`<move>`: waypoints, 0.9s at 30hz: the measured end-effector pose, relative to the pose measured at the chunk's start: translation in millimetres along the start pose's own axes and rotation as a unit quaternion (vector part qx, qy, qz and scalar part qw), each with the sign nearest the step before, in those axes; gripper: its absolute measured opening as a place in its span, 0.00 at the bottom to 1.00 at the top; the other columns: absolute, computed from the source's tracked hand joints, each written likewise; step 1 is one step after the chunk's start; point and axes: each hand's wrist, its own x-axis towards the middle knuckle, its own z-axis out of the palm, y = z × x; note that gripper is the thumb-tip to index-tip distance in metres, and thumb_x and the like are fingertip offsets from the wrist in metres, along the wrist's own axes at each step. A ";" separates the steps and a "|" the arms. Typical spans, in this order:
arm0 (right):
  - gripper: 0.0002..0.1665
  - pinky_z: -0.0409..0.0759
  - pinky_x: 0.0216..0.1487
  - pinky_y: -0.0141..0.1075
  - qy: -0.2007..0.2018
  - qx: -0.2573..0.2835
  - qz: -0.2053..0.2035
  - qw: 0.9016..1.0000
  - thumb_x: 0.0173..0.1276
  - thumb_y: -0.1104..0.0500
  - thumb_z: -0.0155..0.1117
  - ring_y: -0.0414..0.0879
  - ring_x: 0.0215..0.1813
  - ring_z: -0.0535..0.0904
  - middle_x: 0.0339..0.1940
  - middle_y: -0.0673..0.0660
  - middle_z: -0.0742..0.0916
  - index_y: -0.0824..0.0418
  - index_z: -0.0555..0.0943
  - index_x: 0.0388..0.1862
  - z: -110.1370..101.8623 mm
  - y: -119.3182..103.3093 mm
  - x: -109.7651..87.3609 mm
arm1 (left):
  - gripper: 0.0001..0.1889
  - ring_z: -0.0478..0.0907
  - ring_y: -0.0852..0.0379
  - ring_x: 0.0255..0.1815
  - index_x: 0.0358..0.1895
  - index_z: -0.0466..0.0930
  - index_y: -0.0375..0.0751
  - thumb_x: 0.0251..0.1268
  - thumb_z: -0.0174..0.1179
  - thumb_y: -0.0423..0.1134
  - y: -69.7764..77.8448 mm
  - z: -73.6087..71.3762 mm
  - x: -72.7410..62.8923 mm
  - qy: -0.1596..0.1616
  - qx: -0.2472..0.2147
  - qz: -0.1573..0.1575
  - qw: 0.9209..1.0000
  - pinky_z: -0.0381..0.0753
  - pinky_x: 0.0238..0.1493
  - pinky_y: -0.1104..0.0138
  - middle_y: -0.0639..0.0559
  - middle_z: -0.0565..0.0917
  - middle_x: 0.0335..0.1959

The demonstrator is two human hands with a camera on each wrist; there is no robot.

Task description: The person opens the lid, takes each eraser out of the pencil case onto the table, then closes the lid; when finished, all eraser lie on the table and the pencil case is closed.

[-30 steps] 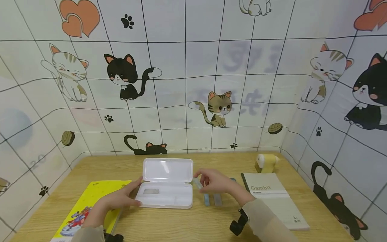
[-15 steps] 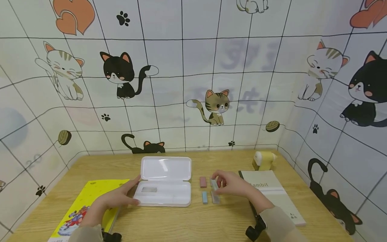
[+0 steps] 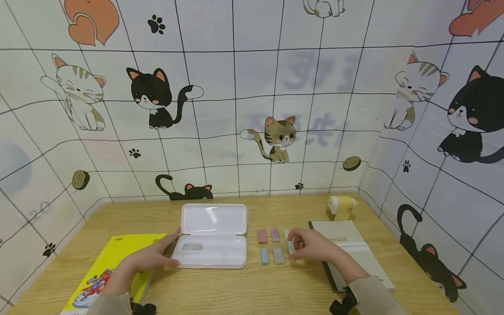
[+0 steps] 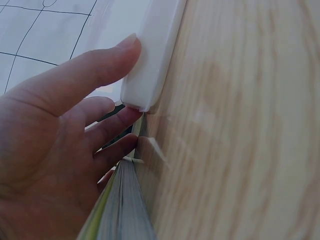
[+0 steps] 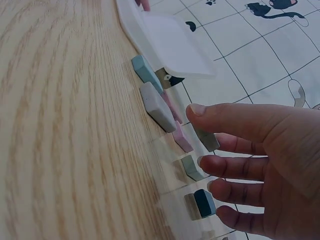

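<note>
My left hand [image 3: 151,256] rests at the left end of the open white pencil case [image 3: 234,253], its thumb at the front corner. In the left wrist view, its fingers [image 4: 117,125] touch the end of the case. My right hand [image 3: 315,247] pinches a pale grey-green eraser [image 3: 290,247] between thumb and forefinger, to the right of the case. Beside it lie a dark pink eraser [image 3: 262,236], a mauve one [image 3: 274,235], a blue one [image 3: 264,256] and a grey one [image 3: 278,255]. The right wrist view also shows a mint eraser [image 5: 191,168] and a dark teal eraser [image 5: 204,202] near the fingers.
A yellow book [image 3: 118,253] lies under the left forearm. On the right is a Gambit notebook [image 3: 366,253], partly behind the right hand and forearm. A yellow pencil sharpener [image 3: 341,208] stands at the back right. A cat-print cloth [image 3: 220,109] borders the table.
My right hand has carried the pale eraser rightward, away from the case, uncovering the pink and mauve erasers. The left hand has stayed at the case. The head view has shifted slightly.
</note>
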 end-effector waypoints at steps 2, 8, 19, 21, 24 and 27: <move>0.22 0.71 0.23 0.32 -0.001 0.000 0.002 1.000 0.54 0.57 0.77 0.38 0.22 0.69 0.29 0.52 0.79 0.58 0.77 0.45 0.8 1.2 0.0 | 0.53 0.38 0.30 0.74 0.78 0.42 0.40 0.56 0.70 0.44 0.6 -0.3 -1.0 -0.001 0.000 0.002 1.000 0.39 0.68 0.35 0.30 0.47 0.76; 0.22 0.71 0.24 0.33 -0.006 0.009 0.003 1.000 0.54 0.57 0.76 0.41 0.24 0.71 0.30 0.52 0.79 0.59 0.77 0.45 2.6 3.4 -0.7 | 0.53 0.38 0.30 0.74 0.78 0.40 0.38 0.57 0.69 0.45 0.4 -0.9 -1.3 -0.007 0.009 0.007 1.000 0.39 0.68 0.35 0.29 0.46 0.76; 0.22 0.72 0.25 0.34 -0.006 -0.003 0.015 1.000 0.54 0.57 0.76 0.42 0.26 0.71 0.30 0.51 0.79 0.60 0.78 0.46 5.3 6.8 -2.6 | 0.53 0.39 0.30 0.75 0.78 0.43 0.40 0.55 0.70 0.45 1.3 -0.1 0.0 0.002 0.008 0.003 1.000 0.40 0.68 0.35 0.31 0.48 0.76; 0.22 0.71 0.25 0.34 -0.004 -0.005 0.013 1.000 0.54 0.57 0.76 0.41 0.26 0.71 0.30 0.50 0.79 0.60 0.78 0.46 5.2 7.4 -2.6 | 0.53 0.39 0.30 0.75 0.78 0.43 0.41 0.55 0.70 0.45 1.7 -0.3 -0.1 0.003 0.009 0.003 1.000 0.40 0.68 0.35 0.31 0.48 0.76; 0.23 0.71 0.26 0.34 -0.004 -0.006 0.013 1.000 0.54 0.57 0.76 0.41 0.26 0.71 0.30 0.50 0.79 0.60 0.78 0.46 5.2 7.9 -2.3 | 0.53 0.39 0.30 0.75 0.78 0.43 0.40 0.55 0.70 0.44 1.7 -0.2 0.0 0.003 0.007 0.003 1.000 0.39 0.68 0.35 0.31 0.49 0.76; 0.23 0.72 0.26 0.34 -0.005 -0.007 0.017 1.000 0.54 0.57 0.76 0.42 0.27 0.71 0.30 0.50 0.79 0.60 0.78 0.47 5.8 8.6 -1.9 | 0.53 0.39 0.30 0.75 0.78 0.43 0.40 0.55 0.70 0.44 1.3 0.1 -0.2 0.002 0.005 0.001 1.000 0.39 0.68 0.35 0.31 0.49 0.76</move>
